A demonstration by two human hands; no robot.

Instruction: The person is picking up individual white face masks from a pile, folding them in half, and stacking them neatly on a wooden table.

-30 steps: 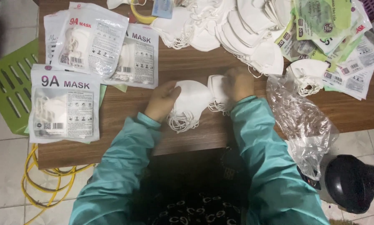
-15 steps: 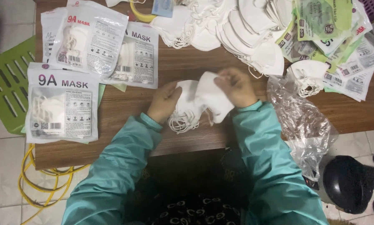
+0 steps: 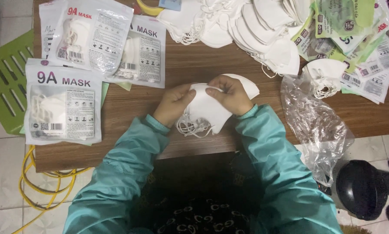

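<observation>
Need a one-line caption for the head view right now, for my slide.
Both hands, left hand and right hand, hold a stack of white masks over a wooden table.

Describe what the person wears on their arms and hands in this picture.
Both arms are covered by long teal sleeves of smooth, slightly shiny fabric, each ending in a ribbed cuff of the same teal. The left hand and right hand are bare: no gloves, rings or watch visible.

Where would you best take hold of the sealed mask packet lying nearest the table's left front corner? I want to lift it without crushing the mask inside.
Grip the sealed mask packet by its flat white top band, coming from the far side or from the left. The mask bulges behind the clear lower window, so that part would crush. The top band lies flat and bare on the table.
</observation>
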